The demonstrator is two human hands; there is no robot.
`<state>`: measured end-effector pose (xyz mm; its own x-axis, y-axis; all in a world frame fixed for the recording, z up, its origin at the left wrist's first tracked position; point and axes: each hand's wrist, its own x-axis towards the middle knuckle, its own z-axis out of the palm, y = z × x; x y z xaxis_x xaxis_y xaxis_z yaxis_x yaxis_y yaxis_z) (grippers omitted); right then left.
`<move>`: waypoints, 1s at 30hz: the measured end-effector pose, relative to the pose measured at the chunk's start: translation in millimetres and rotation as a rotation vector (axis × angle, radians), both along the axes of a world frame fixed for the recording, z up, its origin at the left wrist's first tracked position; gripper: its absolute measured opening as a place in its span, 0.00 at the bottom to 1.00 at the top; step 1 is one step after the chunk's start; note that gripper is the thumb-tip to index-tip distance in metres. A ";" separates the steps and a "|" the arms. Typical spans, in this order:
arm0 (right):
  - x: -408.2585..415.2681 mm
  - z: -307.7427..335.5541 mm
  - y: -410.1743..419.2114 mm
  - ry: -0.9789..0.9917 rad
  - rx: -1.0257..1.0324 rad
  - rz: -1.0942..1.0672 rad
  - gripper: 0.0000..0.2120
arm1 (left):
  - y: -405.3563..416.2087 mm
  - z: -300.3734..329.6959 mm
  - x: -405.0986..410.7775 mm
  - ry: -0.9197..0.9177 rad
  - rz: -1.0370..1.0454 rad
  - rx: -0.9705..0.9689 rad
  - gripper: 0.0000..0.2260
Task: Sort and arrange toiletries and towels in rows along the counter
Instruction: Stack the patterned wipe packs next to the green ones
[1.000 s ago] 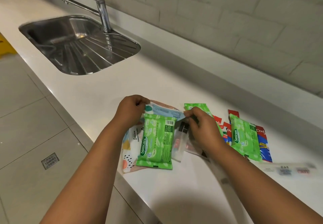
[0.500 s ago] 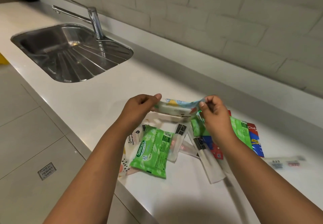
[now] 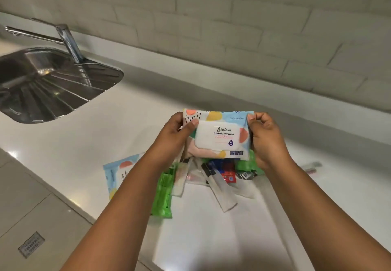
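A colourful wet wipes pack with a white lid is held up above the counter, its label facing me. My left hand grips its left end and my right hand grips its right end. Below it on the white counter lies a pile: a second colourful wipes pack near the front edge, a green wipes pack, another green pack partly hidden under my right hand, clear-wrapped toothbrushes and a red-blue toothpaste box.
A steel sink with a tap sits at the left. A tiled wall runs along the back. One more wrapped item lies to the right. The counter's front edge drops to a tiled floor at lower left.
Both hands have lifted the colourful wipes pack out of the pile and turned it upright, so its lid and label now face me. The view has tilted up toward the wall.
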<state>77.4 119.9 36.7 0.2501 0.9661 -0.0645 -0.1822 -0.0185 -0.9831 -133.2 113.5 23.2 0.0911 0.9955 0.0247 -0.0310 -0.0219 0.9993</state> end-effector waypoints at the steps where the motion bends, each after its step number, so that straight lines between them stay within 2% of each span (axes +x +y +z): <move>1: 10.2 -0.1 -3.0 0.009 -0.001 -0.013 0.09 | 0.2 -0.1 12.5 -0.040 -0.033 -0.030 0.09; 3: 29.8 -1.1 -9.0 -0.008 0.005 -0.037 0.09 | -2.0 2.8 36.8 -0.081 -0.095 -0.063 0.11; 6: 60.6 0.6 -21.5 -0.045 0.018 -0.108 0.09 | -4.3 3.9 72.0 -0.002 -0.188 -0.070 0.25; 8: 82.2 1.5 -30.8 -0.047 -0.002 -0.150 0.09 | -7.6 5.5 95.2 0.000 -0.243 -0.075 0.29; 12: 142.9 0.6 -53.9 -0.037 -0.046 -0.171 0.07 | -16.8 6.5 155.6 -0.072 -0.329 -0.135 0.23; 14: 181.0 1.7 -69.2 -0.006 -0.083 -0.139 0.07 | -24.5 4.7 192.6 -0.108 -0.358 -0.153 0.24; 18: 257.4 -2.3 -105.8 0.086 -0.191 0.013 0.22 | -46.1 -2.4 266.2 -0.182 -0.345 -0.184 0.23; 22: 324.5 -15.8 -147.9 0.273 -0.238 0.032 0.24 | -68.1 -9.5 340.8 -0.248 -0.348 -0.184 0.19; 24: 349.6 -25.5 -167.7 0.438 -0.235 0.020 0.18 | -78.2 -14.3 379.6 -0.280 -0.327 -0.194 0.17; 26: 371.1 -36.1 -186.1 0.507 -0.218 -0.003 0.11 | -92.6 -20.7 421.8 -0.338 -0.329 -0.206 0.17; 28: 384.8 -43.8 -198.9 0.488 -0.209 -0.047 0.07 | -107.9 -26.5 459.0 -0.373 -0.342 -0.230 0.15; 30: 400.6 -48.5 -207.9 0.430 -0.189 -0.126 0.08 | -124.1 -33.3 493.3 -0.397 -0.352 -0.287 0.14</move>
